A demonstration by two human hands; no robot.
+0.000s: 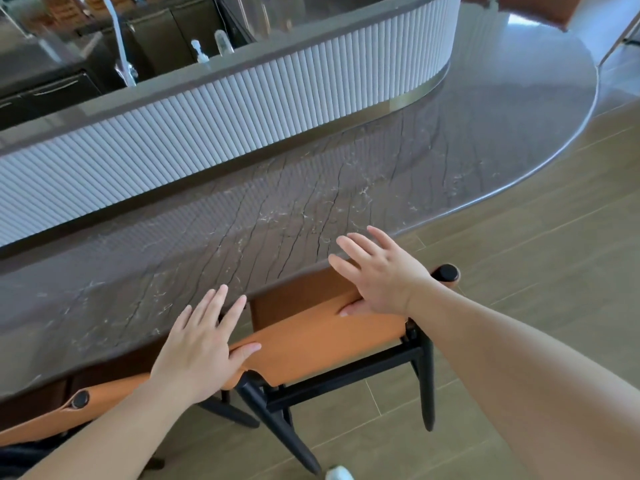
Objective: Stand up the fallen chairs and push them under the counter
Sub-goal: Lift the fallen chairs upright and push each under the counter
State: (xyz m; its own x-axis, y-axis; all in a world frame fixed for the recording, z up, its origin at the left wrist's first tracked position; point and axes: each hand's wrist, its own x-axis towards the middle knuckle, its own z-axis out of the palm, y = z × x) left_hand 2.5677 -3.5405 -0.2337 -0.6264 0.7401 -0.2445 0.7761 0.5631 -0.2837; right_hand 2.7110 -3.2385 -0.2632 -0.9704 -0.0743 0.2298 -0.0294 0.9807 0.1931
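Observation:
An orange leather chair [311, 337] with black legs stands upright, its seat partly under the dark marble counter [311, 202]. My left hand [201, 344] lies flat with straight fingers, its thumb against the left end of the chair's backrest. My right hand [377, 275] is spread open over the right end, thumb touching the backrest's top edge. A second orange chair [69, 410] stands at the lower left, its backrest by my left forearm.
A white fluted raised bar [242, 112] runs behind the counter, with a tap [121, 46] and bottles beyond it. The counter ends in a rounded edge at the right. Wooden floor [519, 271] lies to the right. Another orange chair [540, 8] shows at the top right.

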